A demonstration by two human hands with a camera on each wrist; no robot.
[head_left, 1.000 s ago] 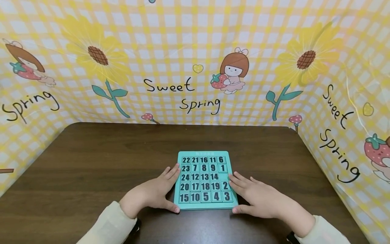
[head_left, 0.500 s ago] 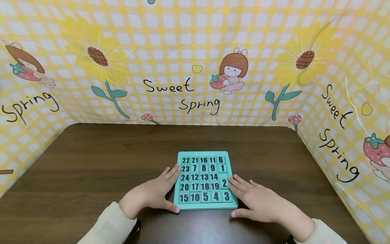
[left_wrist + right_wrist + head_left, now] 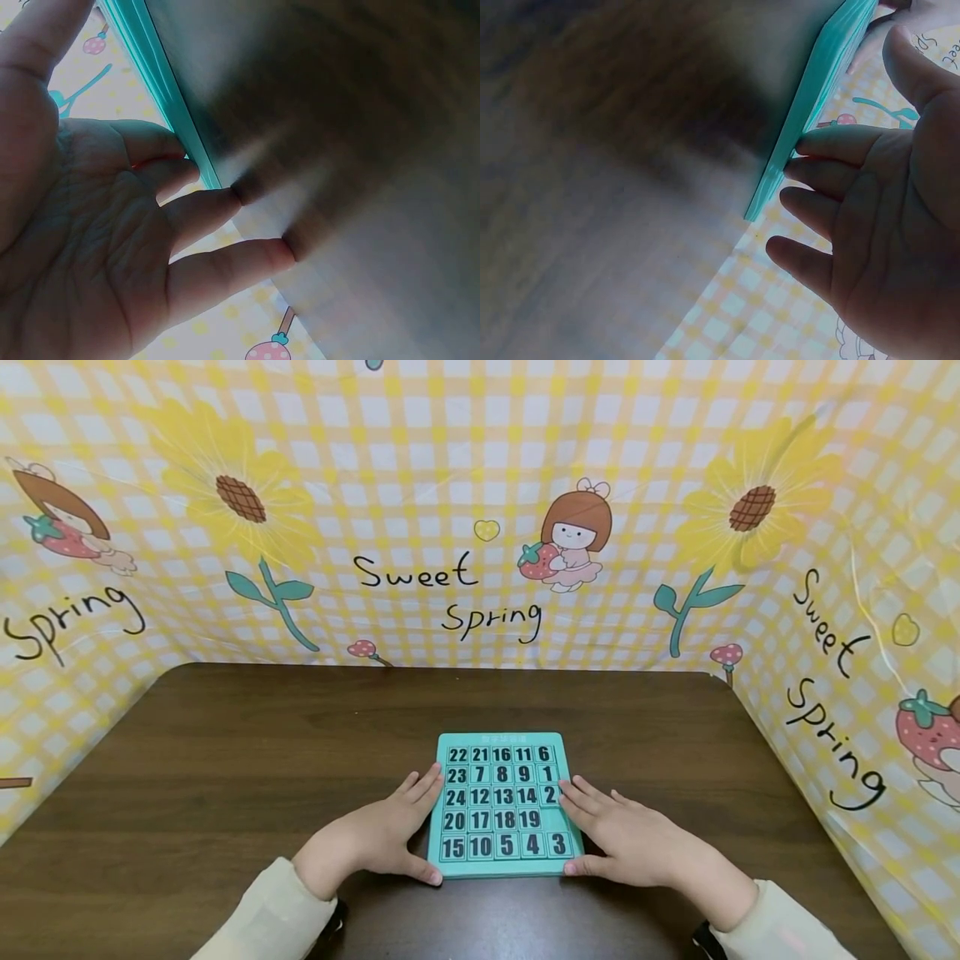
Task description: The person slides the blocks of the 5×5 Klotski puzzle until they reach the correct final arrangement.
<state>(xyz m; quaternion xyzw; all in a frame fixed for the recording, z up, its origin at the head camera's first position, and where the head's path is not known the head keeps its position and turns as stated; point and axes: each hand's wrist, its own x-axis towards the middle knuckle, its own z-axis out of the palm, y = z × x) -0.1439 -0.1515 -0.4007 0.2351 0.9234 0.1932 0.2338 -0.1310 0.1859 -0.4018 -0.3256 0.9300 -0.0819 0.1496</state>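
A turquoise sliding number puzzle (image 3: 512, 869) lies flat on the table in the head view. Its black-numbered tiles stand in a grid, with a gap at the right end of the fourth row. Along its left edge rests my left hand (image 3: 382, 831), fingers extended and thumb by the lower left corner. My right hand (image 3: 637, 839) is at the opposite side, its straight fingertips touching the right edge beside the 2 tile (image 3: 550, 795) and its thumb at the lower right corner. Both wrist views show the puzzle's turquoise edge (image 3: 154, 64) against spread fingers.
The dark brown wooden table (image 3: 300, 718) extends around the puzzle on all sides. A yellow checked cloth (image 3: 420, 468) with printed flowers and lettering rises behind it and at both sides.
The 2 tile has slid up from the fourth row to the third, so the gap is now below it. My right hand has shifted slightly up and left; my left hand stays put.
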